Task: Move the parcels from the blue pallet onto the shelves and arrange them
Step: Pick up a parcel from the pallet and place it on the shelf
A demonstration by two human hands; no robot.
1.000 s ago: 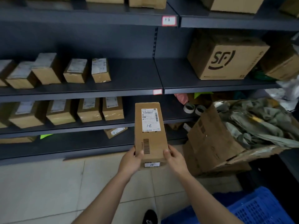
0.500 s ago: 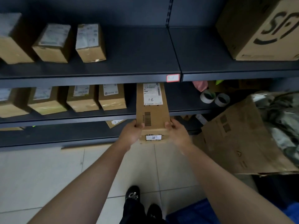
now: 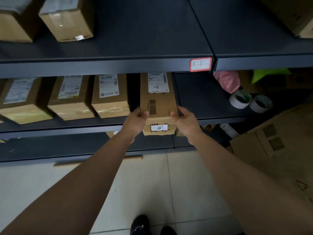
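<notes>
A long brown cardboard parcel (image 3: 158, 102) with a white label marked "8-1" reaches into the middle shelf (image 3: 210, 118), its near end sticking out over the shelf's front edge. My left hand (image 3: 135, 122) grips its near left corner and my right hand (image 3: 185, 120) grips its near right corner. It lies just right of a row of three similar parcels (image 3: 111, 97) on the same shelf. The upper shelf (image 3: 135, 46) hides the parcel's far end. The blue pallet is out of view.
Two more parcels (image 3: 67, 22) stand on the upper shelf at the left. Two tape rolls (image 3: 250, 101) and a pink bag (image 3: 227, 81) lie on the middle shelf at the right. A large open cardboard box (image 3: 277, 150) stands on the floor at the right. My shoes (image 3: 149, 225) are on pale tiles.
I have stepped closer and pushed the parcel forward from in front of the shelves into the middle shelf, beside the row of boxes. Both hands keep their hold.
</notes>
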